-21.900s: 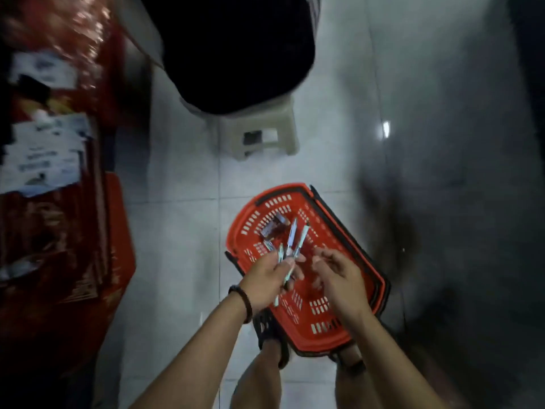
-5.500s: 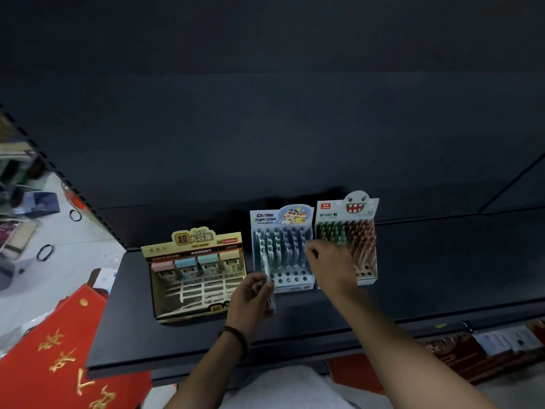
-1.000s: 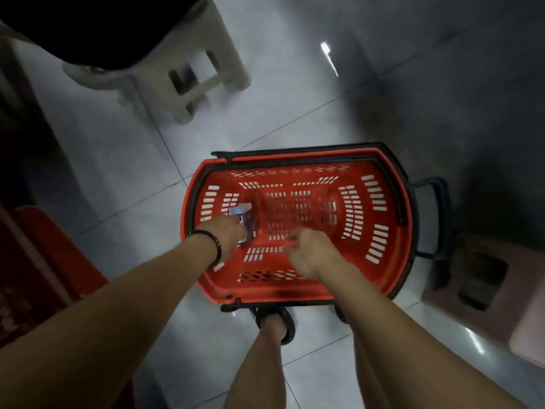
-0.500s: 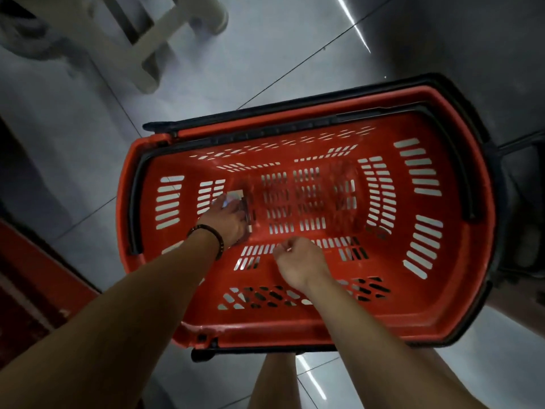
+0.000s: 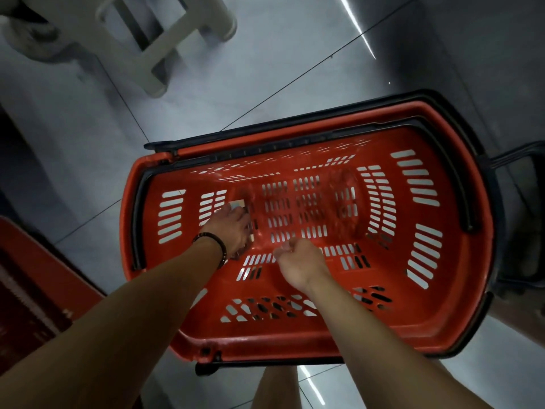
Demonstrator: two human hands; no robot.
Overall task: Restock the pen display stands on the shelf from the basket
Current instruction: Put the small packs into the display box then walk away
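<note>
One view only, the head camera, says the desk. Where's the stock?

Down in the red basket, I answer. I look straight into it. Its long axis runs 9 to 3, and nearly all of its slotted bottom is bare. All I can make out is a small pale packet near the 9 o'clock end. Too little of it shows to tell whether it holds pens.

And the hands?

The left hand, with a dark bracelet at the wrist, lies palm-down on that packet, whose pale corner peeks out at 12 o'clock past the fingertips. The fingers bend over it, but I can't tell whether they grip it or merely rest there. The right hand hovers at 4 o'clock of the left, fingers curled in tight, thumb against forefinger. If anything is pinched in there, it is hidden from me.

So which hand takes it?

Left, I judge. It is on the packet, while the right is apart from it, with the packet at its 10 o'clock. The lift should go straight up, clear of the black handle lying along the rim at 9 o'clock. Shelf and stands are out of frame.
</note>
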